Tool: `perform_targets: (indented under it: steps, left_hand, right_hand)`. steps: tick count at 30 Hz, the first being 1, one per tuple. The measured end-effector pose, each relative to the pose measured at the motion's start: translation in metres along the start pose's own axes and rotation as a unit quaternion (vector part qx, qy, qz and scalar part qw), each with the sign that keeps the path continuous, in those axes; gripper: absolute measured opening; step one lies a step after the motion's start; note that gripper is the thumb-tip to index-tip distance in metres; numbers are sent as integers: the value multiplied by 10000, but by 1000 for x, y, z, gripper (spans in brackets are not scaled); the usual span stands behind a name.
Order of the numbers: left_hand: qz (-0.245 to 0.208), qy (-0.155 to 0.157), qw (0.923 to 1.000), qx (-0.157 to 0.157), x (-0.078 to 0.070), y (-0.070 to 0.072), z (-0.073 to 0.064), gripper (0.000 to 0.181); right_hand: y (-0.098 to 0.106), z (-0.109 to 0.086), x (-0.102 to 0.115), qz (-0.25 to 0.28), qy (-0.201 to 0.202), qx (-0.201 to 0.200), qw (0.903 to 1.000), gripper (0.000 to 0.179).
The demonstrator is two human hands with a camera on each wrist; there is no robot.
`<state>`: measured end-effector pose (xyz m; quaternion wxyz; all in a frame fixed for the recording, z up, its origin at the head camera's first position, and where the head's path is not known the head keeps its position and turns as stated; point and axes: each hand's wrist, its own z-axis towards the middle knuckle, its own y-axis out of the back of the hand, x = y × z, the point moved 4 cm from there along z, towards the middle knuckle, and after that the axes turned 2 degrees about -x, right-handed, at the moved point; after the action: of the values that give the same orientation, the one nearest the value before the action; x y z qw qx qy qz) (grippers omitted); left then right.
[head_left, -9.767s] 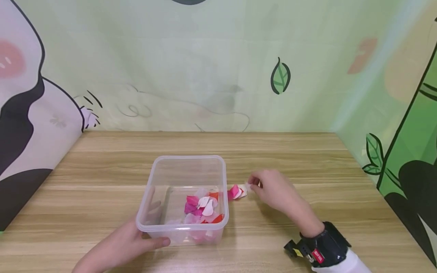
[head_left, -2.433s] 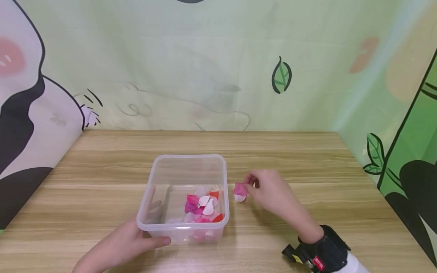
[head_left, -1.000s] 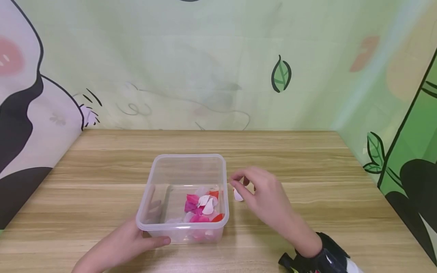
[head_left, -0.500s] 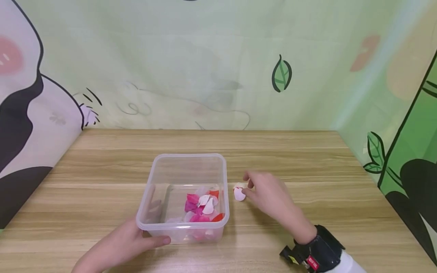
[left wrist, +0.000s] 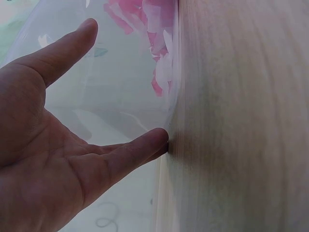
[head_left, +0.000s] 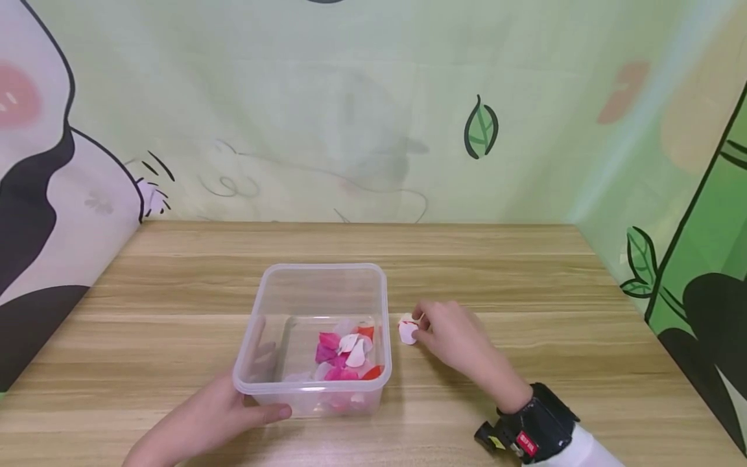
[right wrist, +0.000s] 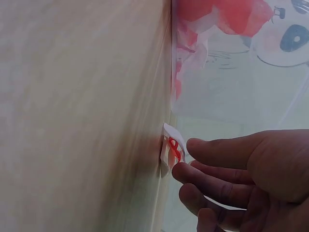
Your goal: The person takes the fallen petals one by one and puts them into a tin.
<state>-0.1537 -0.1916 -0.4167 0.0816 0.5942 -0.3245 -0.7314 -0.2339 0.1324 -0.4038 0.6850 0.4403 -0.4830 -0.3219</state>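
Observation:
My left hand [head_left: 213, 412] rests against the near left corner of a clear plastic box [head_left: 311, 388]. Its thumb lies along the front wall, while the fairly straight fingers [left wrist: 140, 147] touch the left side. Pink, white and red flower petals [head_left: 344, 357] lie inside the box, mostly towards its right. Just right of the box, a few white petals with red edges [head_left: 408, 332] lie overlapped on the table. My right hand [head_left: 458, 337] is at them, thumb and index fingertips parted right at the petals' edge. In the right wrist view, the top white petal [right wrist: 174, 133] tilts up beside the thumb tip.
The wood-grain table [head_left: 513, 272] runs back to a green cartoon-printed backdrop [head_left: 350, 130]. A black strapped wrist camera [head_left: 537, 425] sits on the right forearm, above a white sleeve [head_left: 583, 451].
Over the last ten seconds, pink petals beside the box have gone and more pink shows inside. My right hand has just drawn back from the box to the white petals. My left hand stays put.

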Motion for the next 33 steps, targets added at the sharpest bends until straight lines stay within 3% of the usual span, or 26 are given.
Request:
perform_targets:
  steps: [17,21,26,33]
  left_hand:
    - [-171,-78,9998,46,1,-1,1,122]
    - [-178,-80,9998,49,1,-1,1,123]
    - [-94,-34,9999,22,1,0,1,123]
    - [-27,60,10000,54,1,-1,0,123]
  right_hand:
    - [-3,2,-1,-10,144,-61,9999,13]
    - [-4,1,4,15,588,111,9982,15]
    - [-6,-1,10,86,1376,484,9893,25]
    - [-6,-5,9,-242,1485,681,9863,23]
